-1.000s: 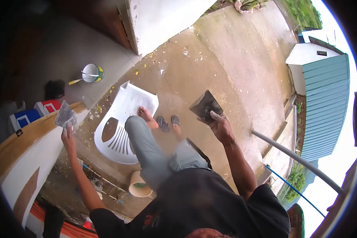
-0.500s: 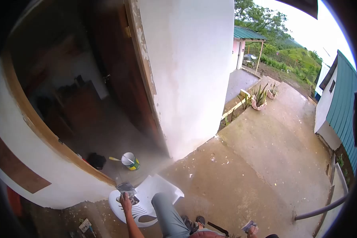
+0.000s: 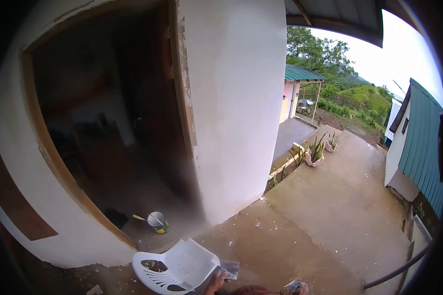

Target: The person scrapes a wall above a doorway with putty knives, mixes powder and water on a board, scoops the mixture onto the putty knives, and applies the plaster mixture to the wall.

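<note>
At the bottom edge, my left hand [image 3: 215, 283] is closed on a thin grey sheet [image 3: 230, 270], whose material I cannot make out. It is beside the seat edge of a white plastic chair [image 3: 189, 263]. Further right, my right hand [image 3: 303, 289], partly cut off by the frame, holds a small crumpled grey-and-white piece [image 3: 293, 284]. The chair stands tilted in the view, just outside the doorway.
Inside the doorway, a green-and-yellow paint can [image 3: 158, 223] has a yellow-handled tool [image 3: 140, 217] in it. A white wall [image 3: 231, 108] rises beside the wooden door frame [image 3: 66, 179]. Potted plants [image 3: 315, 153] line the wet concrete [image 3: 330, 211]; a grey pipe [image 3: 396, 272] curves at right.
My left hand has moved right with the grey sheet, from over the chair's back to beside its seat. My right hand has shifted slightly left and down. The view has tilted up.
</note>
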`<state>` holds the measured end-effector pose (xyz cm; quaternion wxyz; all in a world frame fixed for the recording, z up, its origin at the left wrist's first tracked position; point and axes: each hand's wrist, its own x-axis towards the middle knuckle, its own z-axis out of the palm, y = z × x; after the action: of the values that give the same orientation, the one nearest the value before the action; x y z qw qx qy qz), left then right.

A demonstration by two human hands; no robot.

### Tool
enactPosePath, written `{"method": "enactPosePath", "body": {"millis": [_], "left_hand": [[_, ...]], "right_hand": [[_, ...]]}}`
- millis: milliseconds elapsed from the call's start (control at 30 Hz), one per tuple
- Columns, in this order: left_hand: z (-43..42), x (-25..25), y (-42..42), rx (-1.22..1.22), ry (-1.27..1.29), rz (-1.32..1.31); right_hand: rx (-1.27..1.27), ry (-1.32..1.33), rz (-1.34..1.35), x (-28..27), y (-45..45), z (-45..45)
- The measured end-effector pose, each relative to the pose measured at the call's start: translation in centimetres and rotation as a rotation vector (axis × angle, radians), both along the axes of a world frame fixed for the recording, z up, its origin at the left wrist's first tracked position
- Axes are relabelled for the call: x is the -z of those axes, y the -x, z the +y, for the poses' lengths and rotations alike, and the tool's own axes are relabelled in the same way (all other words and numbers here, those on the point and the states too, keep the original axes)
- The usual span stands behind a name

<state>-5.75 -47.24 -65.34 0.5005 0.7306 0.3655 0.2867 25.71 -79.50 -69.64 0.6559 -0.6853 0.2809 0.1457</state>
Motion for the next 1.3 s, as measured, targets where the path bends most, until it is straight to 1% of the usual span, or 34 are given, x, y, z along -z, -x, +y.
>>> {"method": "enactPosePath", "body": {"millis": [67, 133, 167, 200, 233, 300, 333, 367, 400, 433, 500, 533, 567, 667, 767, 867, 900, 933, 1000, 1133, 1200, 1300], "left_hand": [[-1.5, -0.1, 0.3, -0.010, 0.150, -0.044], [-1.0, 1.7, 2.2, -0.023, 0.188, 0.142], [-0.7, 3.1, 3.6, 0.000, -0.026, 0.065], [-0.4, 3.0, 4.8, 0.008, -0.248, -0.003], [0.1, 2.7, 5.9, -0.051, -0.352, -0.007], [2.0, 1.5, 7.8, -0.182, -0.217, -0.088], [2.6, 1.6, 9.2, -0.250, 0.023, -0.163], [3.2, 0.0, 10.5, -0.302, 0.117, -0.129], [3.9, -3.1, 11.8, -0.356, 0.209, -0.096], [4.3, -4.8, 12.6, -0.410, 0.297, -0.066], [5.6, -3.3, 13.1, -0.461, 0.158, 0.033], [5.9, -3.6, 13.1, -0.489, 0.088, 0.084], [6.2, -3.8, 12.7, -0.330, 0.050, 0.127], [5.9, -4.1, 7.8, -0.294, 0.198, 0.135], [4.0, -4.4, 3.0, -0.343, 0.091, 0.039], [3.1, -3.9, 1.1, -0.469, 0.373, -0.062], [3.0, -3.1, 0.9, -0.547, 0.398, -0.118], [3.3, 0.4, 1.0, -0.672, 0.394, -0.197], [1.9, 0.8, 2.5, -0.640, 0.339, 0.027], [-3.5, 3.9, 4.9, -0.725, 0.469, 0.028], [-5.5, 4.7, 5.9, -0.810, 0.501, 0.054], [-8.9, 5.2, 7.7, -0.953, 0.549, 0.066]], "right_hand": [[0.004, -0.009, -0.016, -0.4, 0.3, 0.4], [0.002, 0.000, -0.022, -1.1, 0.9, 0.7], [0.003, 0.007, -0.018, -1.7, 1.0, 0.8], [0.001, 0.001, -0.022, -2.0, 0.9, 1.2], [0.006, -0.006, -0.019, -2.4, 0.8, 1.9], [-0.004, -0.019, -0.022, -2.7, 0.4, 2.9], [-0.013, -0.021, -0.024, -2.6, 0.3, 3.1], [-0.028, -0.027, -0.020, -2.6, 0.0, 3.7], [-0.038, -0.034, -0.021, -2.5, -0.3, 4.3], [-0.052, -0.040, -0.021, -2.5, -0.8, 5.2], [-0.085, -0.071, -0.018, -2.5, -1.9, 7.1], [-0.099, -0.085, -0.020, -2.5, -2.6, 8.2], [-0.114, -0.100, -0.015, -2.5, -3.2, 9.1], [-0.156, -0.152, -0.005, -2.5, -5.1, 11.1], [-0.190, -0.203, 0.009, -2.8, -7.1, 13.0], [-0.219, -0.245, 0.018, -3.4, -10.3, 14.3], [-0.221, -0.257, 0.019, -3.7, -11.3, 14.7], [-0.221, -0.270, 0.023, -3.8, -12.3, 14.8], [-0.194, -0.292, 0.040, -3.7, -14.0, 14.2], [-0.105, -0.365, 0.065, -4.0, -16.2, 12.8], [-0.084, -0.422, 0.081, -4.2, -16.6, 13.2], [-0.137, -0.516, 0.115, -5.4, -15.6, 15.0]]}}
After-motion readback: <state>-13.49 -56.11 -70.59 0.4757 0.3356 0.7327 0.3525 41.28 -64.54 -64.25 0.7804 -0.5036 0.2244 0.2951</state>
